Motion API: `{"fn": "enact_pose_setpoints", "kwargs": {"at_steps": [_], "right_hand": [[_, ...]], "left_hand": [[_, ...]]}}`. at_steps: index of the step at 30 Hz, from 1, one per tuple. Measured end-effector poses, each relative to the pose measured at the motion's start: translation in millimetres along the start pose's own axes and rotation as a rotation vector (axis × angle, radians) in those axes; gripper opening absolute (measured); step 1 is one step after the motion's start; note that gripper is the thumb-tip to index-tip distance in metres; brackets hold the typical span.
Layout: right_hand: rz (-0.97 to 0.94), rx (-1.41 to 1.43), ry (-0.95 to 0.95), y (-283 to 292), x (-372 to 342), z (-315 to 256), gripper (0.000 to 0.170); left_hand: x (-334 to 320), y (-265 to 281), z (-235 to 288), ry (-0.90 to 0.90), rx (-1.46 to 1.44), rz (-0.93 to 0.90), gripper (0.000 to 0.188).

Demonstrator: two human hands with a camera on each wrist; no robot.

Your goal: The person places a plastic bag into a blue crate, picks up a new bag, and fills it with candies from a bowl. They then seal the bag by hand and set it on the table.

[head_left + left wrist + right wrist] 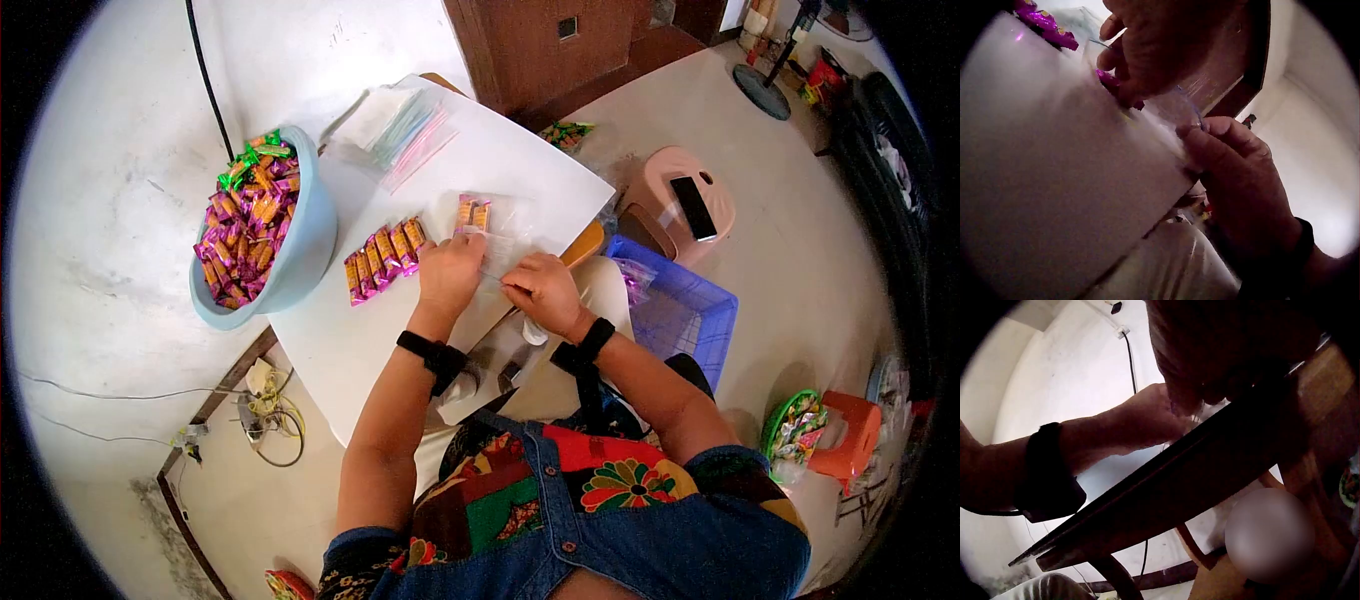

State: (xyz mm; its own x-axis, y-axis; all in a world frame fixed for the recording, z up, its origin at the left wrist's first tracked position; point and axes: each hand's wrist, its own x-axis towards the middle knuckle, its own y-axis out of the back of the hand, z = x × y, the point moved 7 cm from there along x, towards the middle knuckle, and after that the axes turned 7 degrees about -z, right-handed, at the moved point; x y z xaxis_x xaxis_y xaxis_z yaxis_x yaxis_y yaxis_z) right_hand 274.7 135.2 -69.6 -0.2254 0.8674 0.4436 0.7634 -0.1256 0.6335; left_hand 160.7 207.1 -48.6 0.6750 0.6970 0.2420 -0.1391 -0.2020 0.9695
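A clear zip bag (505, 215) lies on the white table, its blue-edged mouth toward the person. Two wrapped snack bars (474, 213) show inside it. My left hand (452, 272) holds the bag near its mouth, fingers curled; purple wrapper (1107, 79) shows beneath them in the left wrist view. On the other side of the mouth, my right hand (545, 292) pinches the bag's edge between thumb and forefinger. Left of the left hand, several purple-and-orange snack bars (385, 262) lie side by side in a row. The right wrist view is dark around the fingers.
A light blue basin (318, 215) heaped with wrapped snacks stands at the left. Flat plastic bags (395, 130) are stacked at the table's (325, 385) far end. Right of it are a blue crate (690, 315) and a pink stool (665, 165) with a phone (693, 208) on top.
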Motion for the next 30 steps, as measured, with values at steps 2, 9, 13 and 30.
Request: {"fn": "enact_pose_setpoints", "kwargs": {"at_steps": [2,9,13,30], "right_hand": [[0.023,0.004,-0.004,4,0,-3,0.007],[0.028,-0.028,-0.009,1,-3,-6,0.008],[-0.021,-0.047,0.004,-7,-3,-12,0.006],[-0.02,-0.054,-0.059,-11,-10,-20,0.008]], "left_hand": [[3,-4,1,0.016,-0.009,0.001,0.006],[-12,-11,-8,0.103,0.02,-0.005,0.006],[-33,9,-14,0.116,-0.114,-0.036,0.01],[-155,14,-174,0.929,-0.195,0.031,0.03]]}}
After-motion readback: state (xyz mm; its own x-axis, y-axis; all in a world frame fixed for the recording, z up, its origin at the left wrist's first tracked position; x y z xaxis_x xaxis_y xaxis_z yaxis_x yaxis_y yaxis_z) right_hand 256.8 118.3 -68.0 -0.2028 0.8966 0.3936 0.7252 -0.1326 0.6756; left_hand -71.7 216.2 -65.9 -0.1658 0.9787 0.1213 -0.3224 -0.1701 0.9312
